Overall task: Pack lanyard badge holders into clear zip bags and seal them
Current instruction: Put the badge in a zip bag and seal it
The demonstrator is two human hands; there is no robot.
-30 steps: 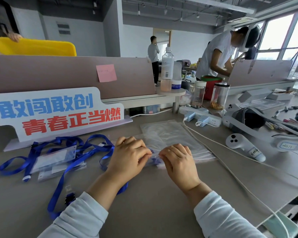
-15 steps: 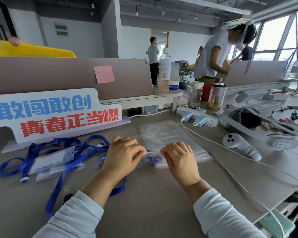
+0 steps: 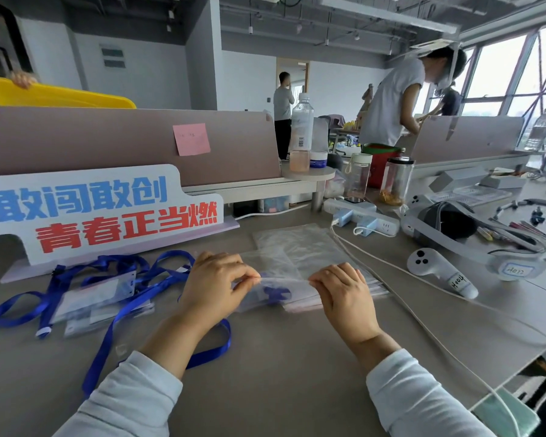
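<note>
A clear zip bag (image 3: 281, 287) with a blue lanyard inside lies across the middle of the grey desk (image 3: 281, 367). My left hand (image 3: 215, 285) pinches the bag's top edge at its left end. My right hand (image 3: 344, 291) pinches the same edge at its right end, and the strip is stretched between them. A stack of empty clear zip bags (image 3: 300, 244) lies just behind. Loose blue lanyards with clear badge holders (image 3: 95, 291) are spread out to the left.
A white sign with blue and red characters (image 3: 101, 212) stands at the back left. A white cable (image 3: 423, 304) crosses the desk on the right, by a white controller (image 3: 438, 272), a headset (image 3: 473, 231) and a power strip (image 3: 360, 216). Bottles stand behind; people stand beyond the partition.
My hands have drawn apart along the bag's top edge, the left staying near the left end and the right sliding to the right. The bag now shows between them.
</note>
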